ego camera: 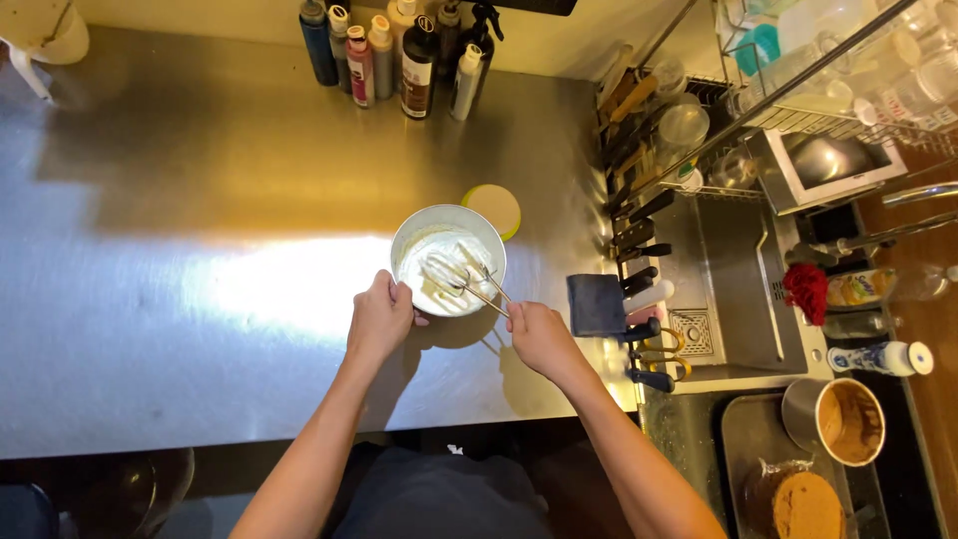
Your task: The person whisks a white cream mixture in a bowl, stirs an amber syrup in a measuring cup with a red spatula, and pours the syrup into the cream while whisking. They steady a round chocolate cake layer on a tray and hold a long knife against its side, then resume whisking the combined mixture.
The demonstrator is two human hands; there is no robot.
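A metal bowl of white cream sits on the steel counter, near its front edge. The left hand has its grip closed around the bowl's near rim. The right hand has its grip closed on the handle of a whisk, whose wires rest in the cream. A small yellow-rimmed lid lies just behind the bowl, and bottles stand along the back wall.

bowl silver | cream white | lid yellow-rimmed | scraper blue
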